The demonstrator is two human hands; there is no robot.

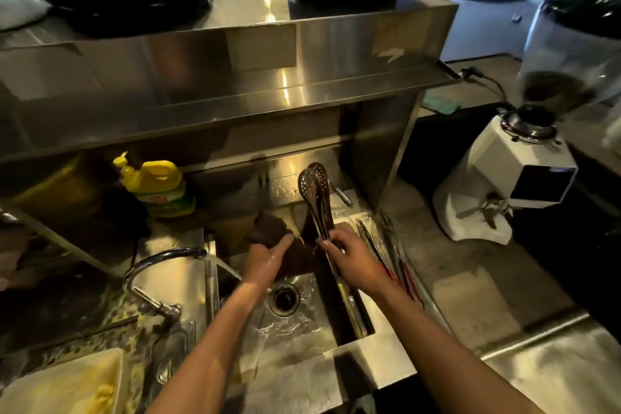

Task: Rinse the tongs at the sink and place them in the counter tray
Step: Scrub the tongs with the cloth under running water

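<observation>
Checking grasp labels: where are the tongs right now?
Head view, centre: the tongs are in the right hand above the sink, perforated tips pointing away, right of the left hand gripping a dark cloth.

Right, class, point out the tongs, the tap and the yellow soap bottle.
tongs (pixel 321 208): head view, on the arms below the perforated heads.
tap (pixel 161 255): head view, on the curved spout.
yellow soap bottle (pixel 161 185): head view, on the body.

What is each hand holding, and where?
Right hand grips the tongs by their arms, below the perforated heads. Left hand grips a dark cloth by its near edge.
</observation>
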